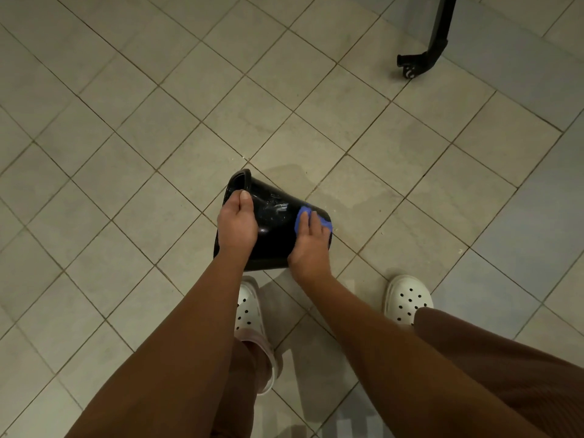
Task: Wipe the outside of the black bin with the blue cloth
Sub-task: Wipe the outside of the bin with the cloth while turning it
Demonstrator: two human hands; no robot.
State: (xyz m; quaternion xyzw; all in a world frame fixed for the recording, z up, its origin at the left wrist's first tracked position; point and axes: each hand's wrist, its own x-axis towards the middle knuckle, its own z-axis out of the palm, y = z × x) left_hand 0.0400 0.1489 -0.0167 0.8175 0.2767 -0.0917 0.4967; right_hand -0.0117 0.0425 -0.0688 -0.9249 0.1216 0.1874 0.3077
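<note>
Wiping looks underway, not finished: the black bin (275,222) lies tipped over the floor (158,105); left hand (237,222) grips its rim; right hand (311,245), fingers (308,224) loosely spread, presses the blue cloth (305,214) near its base; wet streaks remain on the side.

Dim warm light, glare on the wet bin (275,213), edges perhaps slightly bowed.

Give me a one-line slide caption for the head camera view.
Left hand grips the tilted glossy black plastic bin by its rim while right hand presses the blue cloth against its side.
</note>
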